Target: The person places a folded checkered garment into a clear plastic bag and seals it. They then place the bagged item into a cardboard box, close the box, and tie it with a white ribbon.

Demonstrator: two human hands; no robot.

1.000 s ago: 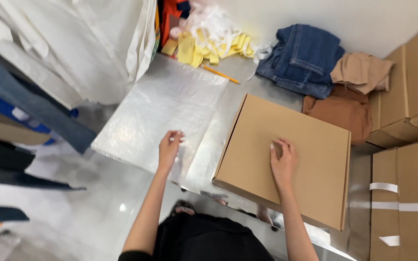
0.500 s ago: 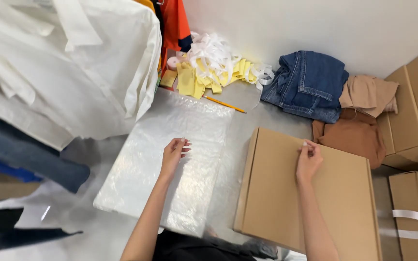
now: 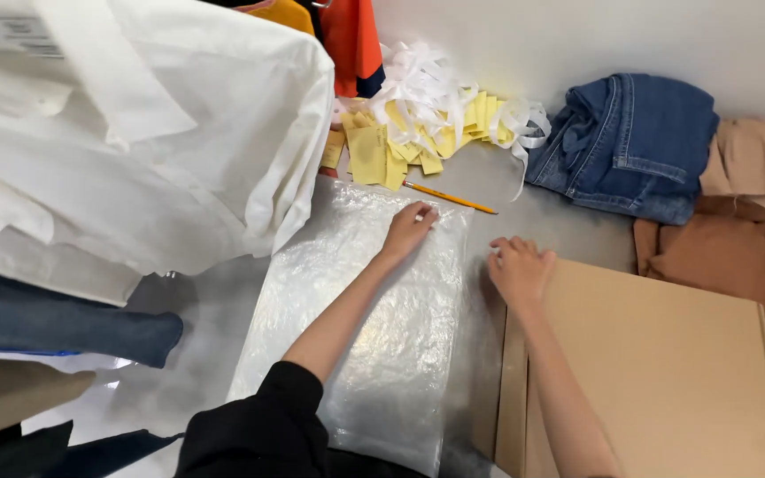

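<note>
**Slick bag, box close by: slip and snag risks**

Left hand (image 3: 409, 228) lies flat, fingers together, on the top edge of the clear crinkled plastic bag (image 3: 374, 327) at bench (image 3: 524, 190) centre. Right hand (image 3: 519, 268), loosely curled and holding nothing, touches the far-left corner of the flat brown cardboard box (image 3: 666, 372) at 4 o'clock.

- Risk: glossy film may slide or bunch under the palm; the box edge could catch the bag's side.
- Yellow pencil (image 3: 449, 197) at 12 o'clock may roll.
- Hard to tell: bag contents. The box's lower right is cut off.
</note>
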